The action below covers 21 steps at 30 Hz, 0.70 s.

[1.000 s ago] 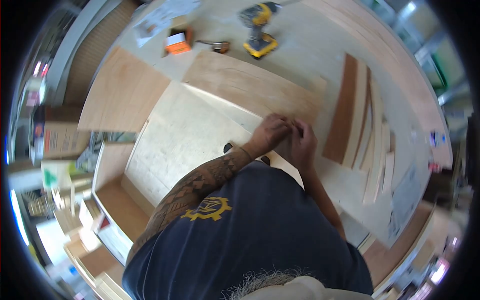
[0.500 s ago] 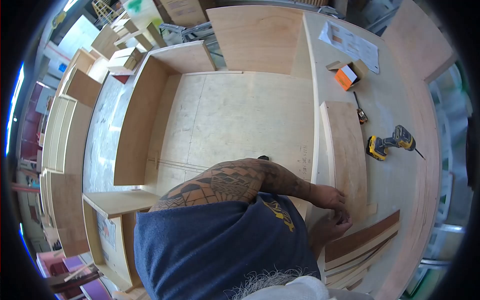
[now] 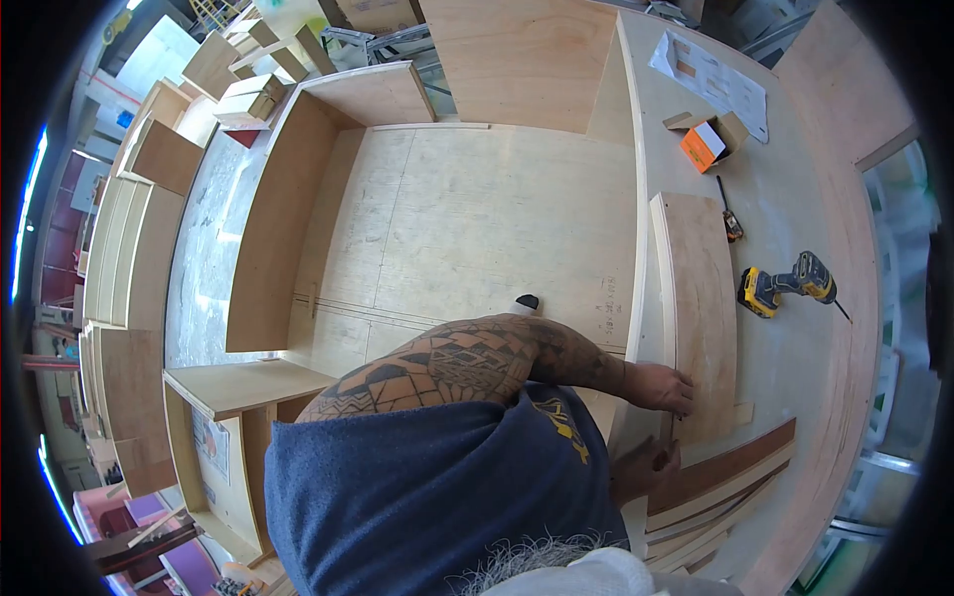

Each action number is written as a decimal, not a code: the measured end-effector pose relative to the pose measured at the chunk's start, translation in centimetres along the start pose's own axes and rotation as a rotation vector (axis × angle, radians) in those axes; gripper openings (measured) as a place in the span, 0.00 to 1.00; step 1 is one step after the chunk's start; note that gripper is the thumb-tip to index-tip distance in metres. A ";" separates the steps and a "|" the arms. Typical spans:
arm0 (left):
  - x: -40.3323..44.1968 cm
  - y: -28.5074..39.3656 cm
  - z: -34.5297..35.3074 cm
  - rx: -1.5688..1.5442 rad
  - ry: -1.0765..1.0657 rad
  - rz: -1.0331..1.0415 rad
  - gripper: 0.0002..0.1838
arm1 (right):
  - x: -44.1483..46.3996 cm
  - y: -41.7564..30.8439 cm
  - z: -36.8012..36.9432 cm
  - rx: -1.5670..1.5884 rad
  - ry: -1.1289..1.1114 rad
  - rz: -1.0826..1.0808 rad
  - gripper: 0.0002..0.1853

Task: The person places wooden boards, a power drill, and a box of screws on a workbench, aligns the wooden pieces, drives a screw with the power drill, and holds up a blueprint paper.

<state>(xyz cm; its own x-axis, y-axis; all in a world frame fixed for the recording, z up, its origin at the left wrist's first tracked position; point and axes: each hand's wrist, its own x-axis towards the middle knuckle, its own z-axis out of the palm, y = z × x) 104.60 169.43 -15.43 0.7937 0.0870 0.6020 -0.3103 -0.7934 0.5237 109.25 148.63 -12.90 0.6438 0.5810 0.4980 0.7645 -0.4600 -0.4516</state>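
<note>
My left hand point(image 3: 660, 388), at the end of the tattooed arm, lies on the near left edge of a long plywood board point(image 3: 702, 298). Its fingers are curled together, and whatever is between them is too small to make out. Just below it is my right hand point(image 3: 648, 467), beside the near end of the board, fingers bent inward in a pinch. What it holds, if anything, is hidden. Close to the right hand, several wood strips point(image 3: 723, 475) lie side by side, the top one reddish brown.
On the worktop are a yellow and black drill point(image 3: 785, 285), a small tool point(image 3: 732, 224), an open orange box point(image 3: 704, 145) and paper sheets point(image 3: 711, 81). A wooden panel frame point(image 3: 298, 199) stands to the left, with stacked wooden pieces point(image 3: 124, 248) beyond.
The view has swung round, then settled. My hands were together a moment ago and are now apart, the left higher along the board and the right below it.
</note>
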 end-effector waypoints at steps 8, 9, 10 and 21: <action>0.0 0.2 -0.3 -0.012 -0.007 -0.020 0.04 | -1.1 3.2 2.0 0.188 -0.078 0.365 0.26; 0.1 0.3 -0.4 -0.026 -0.003 -0.015 0.04 | -1.2 3.3 2.2 0.191 -0.080 0.364 0.26; 0.1 0.3 -0.4 -0.042 0.001 -0.010 0.04 | -1.2 3.4 2.3 0.231 -0.084 0.431 0.25; 0.1 0.6 0.1 -0.030 0.032 -0.047 0.07 | -1.0 1.5 2.9 0.209 0.013 0.497 0.21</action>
<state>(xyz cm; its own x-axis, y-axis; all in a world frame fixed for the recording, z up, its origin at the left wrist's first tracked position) 104.56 168.87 -15.11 0.7908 0.1439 0.5949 -0.2884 -0.7697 0.5695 109.68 149.26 -16.23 0.9278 0.3182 0.1950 0.3451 -0.5331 -0.7725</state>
